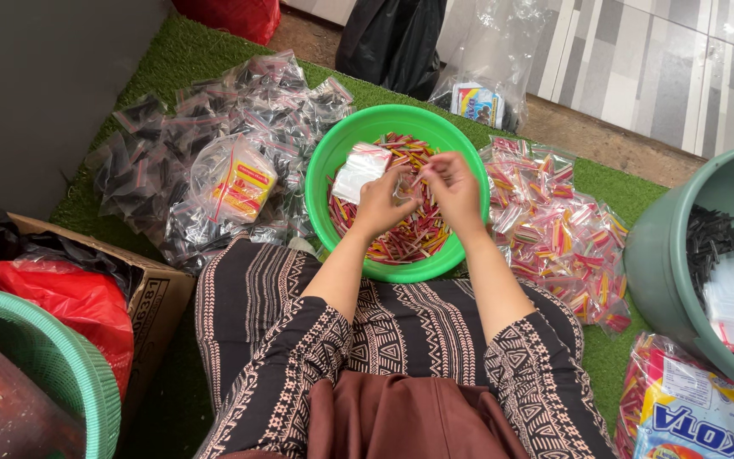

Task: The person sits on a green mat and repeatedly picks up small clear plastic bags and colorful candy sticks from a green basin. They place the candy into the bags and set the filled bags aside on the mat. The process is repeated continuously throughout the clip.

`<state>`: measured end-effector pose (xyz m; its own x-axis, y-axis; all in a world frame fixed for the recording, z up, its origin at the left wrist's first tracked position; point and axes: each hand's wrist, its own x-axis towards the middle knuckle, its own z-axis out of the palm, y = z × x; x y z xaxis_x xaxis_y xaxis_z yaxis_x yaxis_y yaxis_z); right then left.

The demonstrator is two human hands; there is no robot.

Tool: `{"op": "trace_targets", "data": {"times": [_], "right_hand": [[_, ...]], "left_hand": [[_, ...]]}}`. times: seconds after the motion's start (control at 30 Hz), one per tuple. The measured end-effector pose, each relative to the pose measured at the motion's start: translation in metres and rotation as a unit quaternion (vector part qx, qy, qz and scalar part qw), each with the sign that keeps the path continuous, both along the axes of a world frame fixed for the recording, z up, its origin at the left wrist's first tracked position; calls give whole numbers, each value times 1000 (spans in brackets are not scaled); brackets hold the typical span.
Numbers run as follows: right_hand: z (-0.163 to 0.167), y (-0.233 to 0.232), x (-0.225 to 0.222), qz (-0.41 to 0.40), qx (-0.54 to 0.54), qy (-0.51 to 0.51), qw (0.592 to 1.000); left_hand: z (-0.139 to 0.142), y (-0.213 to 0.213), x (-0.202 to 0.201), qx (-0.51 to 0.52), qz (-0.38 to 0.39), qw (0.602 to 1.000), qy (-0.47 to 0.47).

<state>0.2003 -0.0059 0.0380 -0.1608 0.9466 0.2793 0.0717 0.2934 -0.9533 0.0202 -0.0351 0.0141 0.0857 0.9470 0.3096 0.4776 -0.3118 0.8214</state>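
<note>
- I see both hands over the green bowl point(324, 161), which sits on the green turf point(172, 59) just in front of my knees.
- My left hand point(380, 202) is curled, its fingers pinching a small clear bag point(358, 170) that lies over the bowl's left inner side; the grip is closed on the bag's edge.
- My right hand point(454, 189) is just beside the left, fingertips drawn together on a thin stick point(419, 176) that points toward the bag. The stick is too small for me to tell its colour.
- The two hands nearly touch above the middle of the bowl.
- The bowl holds a loose heap of red and yellow sticks point(409, 238), spread under and around both hands.
- Left of the bowl lies a heap of small clear bags filled with dark pieces point(155, 170), and on it a bigger bag with yellow and red packets point(235, 180).
- Right of the bowl, touching its rim, lies a pile of small bags filled with red and yellow sticks point(558, 234).
- Further right stands a grey-green bucket point(664, 263) with dark sticks and a clear bag inside.
- At the lower right corner I see a printed packet point(690, 412) of the coloured sticks.
- At my left are a cardboard box point(159, 297) with red plastic in it and a green basket point(87, 382).
</note>
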Motion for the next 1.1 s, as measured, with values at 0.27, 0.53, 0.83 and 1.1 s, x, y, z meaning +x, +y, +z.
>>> {"op": "trace_targets", "data": {"times": [0.27, 0.53, 0.83, 1.1], "right_hand": [[0, -8, 2, 90, 130, -265, 951], [-22, 18, 26, 48, -157, 62, 984], [-9, 14, 25, 39, -125, -1, 991], [7, 1, 15, 10, 40, -218, 975]], "left_hand": [[-2, 2, -1, -17, -2, 1000, -2], [-17, 19, -1, -255, -84, 855, -445], [-20, 16, 3, -182, -74, 940, -279], [-17, 18, -2, -154, -82, 875, -452]]}}
